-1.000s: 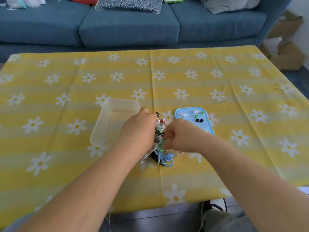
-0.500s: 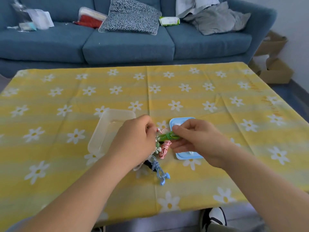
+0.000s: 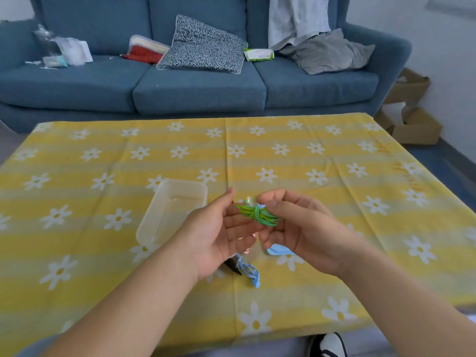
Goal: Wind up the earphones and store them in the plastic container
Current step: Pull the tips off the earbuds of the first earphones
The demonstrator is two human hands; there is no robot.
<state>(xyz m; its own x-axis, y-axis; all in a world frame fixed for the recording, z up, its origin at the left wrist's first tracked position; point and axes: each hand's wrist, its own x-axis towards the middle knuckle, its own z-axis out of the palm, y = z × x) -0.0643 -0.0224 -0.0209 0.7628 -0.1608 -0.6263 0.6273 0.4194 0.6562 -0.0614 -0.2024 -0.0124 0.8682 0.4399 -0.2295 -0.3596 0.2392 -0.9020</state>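
A wound bundle of green earphones (image 3: 255, 214) is held above the table between my two hands. My right hand (image 3: 305, 234) pinches its right end between thumb and curled fingers. Facing it is the palm of my left hand (image 3: 219, 234), fingers nearly straight, their tips just below the bundle's left end. The clear plastic container (image 3: 164, 202) stands on the yellow flowered tablecloth (image 3: 334, 202) left of my left hand, with nothing visible inside. Blue earphones (image 3: 249, 271) and a black piece (image 3: 233, 267) lie on the cloth below my hands; a bit of pink cable (image 3: 246, 251) shows there too.
A light blue lid (image 3: 279, 251) lies mostly hidden under my right hand. A blue sofa (image 3: 195, 88) with a patterned cushion, clothes and packets stands behind the table. Cardboard boxes (image 3: 417, 127) sit on the floor at the right. A shoe (image 3: 327, 345) shows below the table's near edge.
My hands rose from the pile of earphones. The right hand pulled the green bundle free and lifted it; the left hand let go of the pile and opened. The camera tilted up.
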